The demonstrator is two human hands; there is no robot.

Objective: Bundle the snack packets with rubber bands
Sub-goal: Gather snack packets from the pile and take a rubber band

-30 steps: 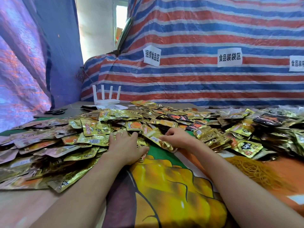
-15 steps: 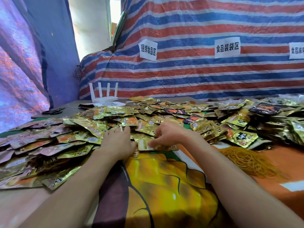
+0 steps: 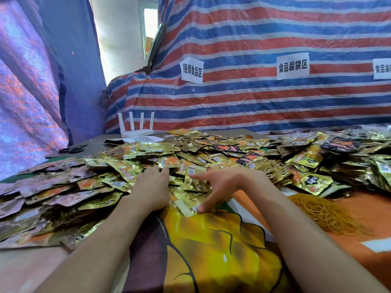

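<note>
A: Head view. Left hand point(image 3: 151, 187)?
B: It's lying palm-down on the packets point(image 3: 211, 157), fingers stretched forward and relaxed, gripping nothing. Its fingertips are touching gold foil near the heap's front edge.
A: Right hand point(image 3: 222, 187)?
B: It's spreading wide, fingers fairly straight, nothing pinched. The thumb is pressing on one gold packet point(image 3: 188, 205) lying at the very front of the heap. The index finger is pointing left over the packets beside it.
A: How are the packets looking?
B: Loose and unbundled, overlapping flat in one big heap that is running across the table from left to right. Mostly gold foil, with a few black ones showing toward the back right.
A: Rubber bands point(image 3: 323, 214)?
B: They're sitting in a yellow tangle on the orange cloth point(image 3: 376, 208), just right of the right forearm, near the heap and apart from both hands.
A: Rest?
B: A white router point(image 3: 137, 132) is standing behind the heap at left. Scissors point(image 3: 73, 148) are lying further left. A striped tarp point(image 3: 254, 98) is hanging behind, carrying paper labels.
</note>
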